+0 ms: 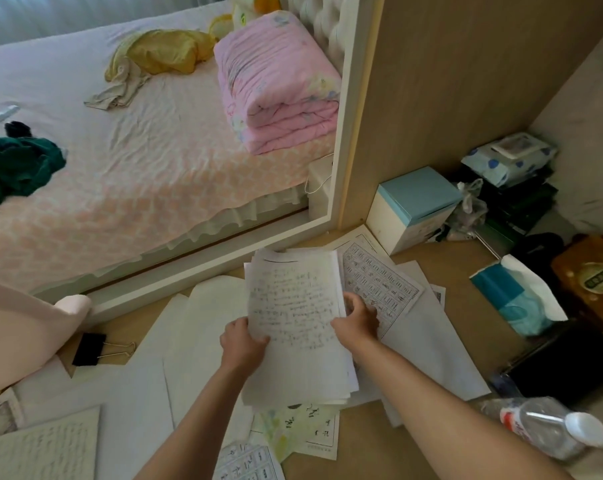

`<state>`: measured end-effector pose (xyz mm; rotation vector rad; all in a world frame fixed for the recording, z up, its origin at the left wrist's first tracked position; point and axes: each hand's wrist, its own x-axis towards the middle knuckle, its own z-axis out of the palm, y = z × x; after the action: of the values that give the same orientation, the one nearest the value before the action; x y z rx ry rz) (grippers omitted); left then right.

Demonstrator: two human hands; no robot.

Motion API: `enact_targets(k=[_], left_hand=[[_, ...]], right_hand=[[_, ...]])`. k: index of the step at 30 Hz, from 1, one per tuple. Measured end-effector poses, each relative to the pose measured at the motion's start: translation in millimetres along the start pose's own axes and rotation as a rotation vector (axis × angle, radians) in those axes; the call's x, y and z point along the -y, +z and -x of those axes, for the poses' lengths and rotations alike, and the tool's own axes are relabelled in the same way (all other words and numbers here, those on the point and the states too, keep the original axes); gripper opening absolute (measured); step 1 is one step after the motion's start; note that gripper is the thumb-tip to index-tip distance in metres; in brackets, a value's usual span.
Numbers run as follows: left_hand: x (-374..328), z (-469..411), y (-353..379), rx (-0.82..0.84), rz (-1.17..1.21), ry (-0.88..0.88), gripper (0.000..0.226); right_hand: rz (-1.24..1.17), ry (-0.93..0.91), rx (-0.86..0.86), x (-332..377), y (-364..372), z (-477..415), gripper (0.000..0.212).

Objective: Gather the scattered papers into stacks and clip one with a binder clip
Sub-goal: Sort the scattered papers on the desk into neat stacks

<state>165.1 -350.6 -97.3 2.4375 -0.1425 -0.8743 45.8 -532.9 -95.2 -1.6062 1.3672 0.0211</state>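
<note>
Both hands, left (242,344) and right (357,315), are closed on the side edges of a white handwritten paper stack (296,327), held above loose sheets on the wooden floor (459,292). To do it well, tap the edges even first; the black metal binder clip (89,348) lies at left.

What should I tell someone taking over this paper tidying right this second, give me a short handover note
Left hand: gripping the left edge of the paper stack.
Right hand: gripping the stack's right edge; the stack is held up between both hands.
Binder clip: lying unused on the floor to the left, by the bed frame.
Loose sheets: a grid sheet under the right hand, blank sheets left of the stack, a printed sheet nearer the body, a handwritten page at bottom left.
Done: one stack partly gathered.
Left: collect the remaining sheets, square the stacks, clip one.
</note>
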Motion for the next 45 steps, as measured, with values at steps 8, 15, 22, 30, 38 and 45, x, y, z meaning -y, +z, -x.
enact_targets(k=[8,15,22,30,38,45], left_hand=[[10.1,1.7,4.1,0.179,0.162,0.029,0.047],[19.6,-15.8,-6.2,-0.105,-0.359,0.251,0.069],[2.3,-25.8,-6.5,0.047,-0.325,0.122,0.06],[4.1,-11.3,3.7,0.074,-0.261,0.171,0.024],[-21.1,-2.7,22.9,0.003,-0.161,0.095,0.068],[-33.2,-23.6,21.0,0.125,-0.237,0.08,0.034]], right_hand=[[-0.033,0.103,0.04,-14.0,11.3,7.5,0.031],[-0.115,0.152,-0.267,-47.3,-36.9,1.1,0.016],[-0.093,0.287,-0.412,-43.3,-38.0,-10.8,0.009],[-0.331,0.364,-0.382,-24.2,-12.0,-19.0,0.022],[-0.832,0.517,-0.645,-3.9,-5.2,-31.1,0.063],[-0.493,0.504,-0.393,-20.9,-5.3,-41.1,0.036]])
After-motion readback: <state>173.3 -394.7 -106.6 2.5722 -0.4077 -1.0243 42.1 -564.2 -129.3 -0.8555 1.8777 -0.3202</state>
